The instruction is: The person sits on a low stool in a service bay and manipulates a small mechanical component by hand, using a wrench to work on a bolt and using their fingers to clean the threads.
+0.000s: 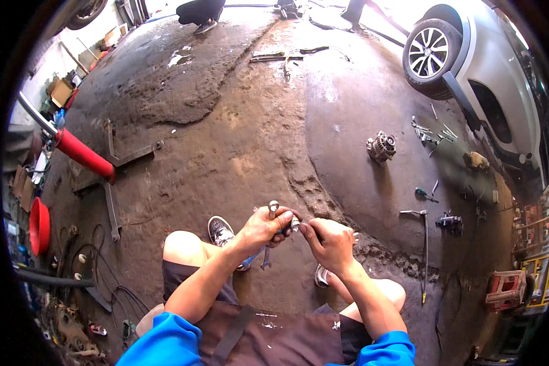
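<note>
My left hand [261, 229] grips several metal tools: an upright tool with a silver socket-like top [273, 207] and hanging wrenches [266, 261], one partly blue. A short silver fitting, apparently a socket [296, 224], sits between my hands. My right hand [330, 239] pinches at this fitting with thumb and fingers. My knees and sneakers are below and beside my hands.
An alternator [381, 146], scattered tools [433, 134], a long bar [424, 256] and a dark part [449, 222] lie right on the concrete. A raised car [500, 110] stands right; a red jack [85, 155] is left. A person [198, 12] crouches at the back.
</note>
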{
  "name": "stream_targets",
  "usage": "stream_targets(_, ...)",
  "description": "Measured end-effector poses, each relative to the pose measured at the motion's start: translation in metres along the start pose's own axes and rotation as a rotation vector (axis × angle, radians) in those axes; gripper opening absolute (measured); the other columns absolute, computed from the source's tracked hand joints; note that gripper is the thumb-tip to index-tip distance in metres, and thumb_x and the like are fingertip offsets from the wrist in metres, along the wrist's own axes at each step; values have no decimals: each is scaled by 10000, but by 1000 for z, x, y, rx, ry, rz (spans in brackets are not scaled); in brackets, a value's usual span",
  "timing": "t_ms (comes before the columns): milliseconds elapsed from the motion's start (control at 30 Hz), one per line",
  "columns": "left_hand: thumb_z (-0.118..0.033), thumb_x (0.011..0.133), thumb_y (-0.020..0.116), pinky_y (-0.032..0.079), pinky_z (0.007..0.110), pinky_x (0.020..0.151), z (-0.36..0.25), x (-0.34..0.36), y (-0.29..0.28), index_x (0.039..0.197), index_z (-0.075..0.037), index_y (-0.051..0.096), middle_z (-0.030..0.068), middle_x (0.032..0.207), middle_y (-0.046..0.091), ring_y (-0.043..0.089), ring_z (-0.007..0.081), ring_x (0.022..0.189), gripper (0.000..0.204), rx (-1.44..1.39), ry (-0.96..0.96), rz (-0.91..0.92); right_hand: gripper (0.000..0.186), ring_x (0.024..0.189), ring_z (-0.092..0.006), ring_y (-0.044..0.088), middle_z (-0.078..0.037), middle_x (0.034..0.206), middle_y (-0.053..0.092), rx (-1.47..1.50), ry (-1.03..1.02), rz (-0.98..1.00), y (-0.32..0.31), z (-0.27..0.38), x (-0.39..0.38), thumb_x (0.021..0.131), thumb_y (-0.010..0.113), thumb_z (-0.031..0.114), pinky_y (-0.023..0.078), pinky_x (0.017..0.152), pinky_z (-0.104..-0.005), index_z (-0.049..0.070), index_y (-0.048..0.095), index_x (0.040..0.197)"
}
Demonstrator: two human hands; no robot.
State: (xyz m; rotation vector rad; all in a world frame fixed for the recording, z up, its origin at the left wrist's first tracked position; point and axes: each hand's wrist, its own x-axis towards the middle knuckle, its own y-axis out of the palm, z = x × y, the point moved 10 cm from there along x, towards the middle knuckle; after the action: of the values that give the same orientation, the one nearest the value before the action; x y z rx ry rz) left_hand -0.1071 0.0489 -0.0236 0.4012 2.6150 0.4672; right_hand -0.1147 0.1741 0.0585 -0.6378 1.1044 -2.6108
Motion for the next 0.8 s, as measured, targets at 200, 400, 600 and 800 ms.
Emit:
stream_targets(200,-289,994,528,327,202,442,16,4,4,953,-94,642,-46,698,548,427,32,527,230,242,-17,84,248,671,-245,580,-47,660,551,-276,-299,84,-2,8,-2,831,689,330,427,612,-387,119,602,733)
stream_targets(400,-295,985,545,356,226,468,20,-1,10,948,-87,649,-50,688,542,440,45,546,235,273,-139,122,126,751,-217,582,-31,743,562,-315,-399,207,2,11,-7,821,663,250,417,695,-365,136,609,827)
stream_targets(600,-300,991,526,347,259,465,27,3,16,850,-67,614,-49,635,494,424,60,545,286,599,-68,216,101,773,-204,578,-20,768,564,-423,-454,288,4,21,-16,758,642,160,413,707,-354,139,605,851)
stream_targets(800,-309,996,520,323,274,458,37,4,12,768,-56,554,-51,596,454,390,65,514,342,524,-124,173,67,757,-201,573,-11,728,546,-364,-425,249,9,9,-21,752,632,141,403,697,-354,135,593,806)
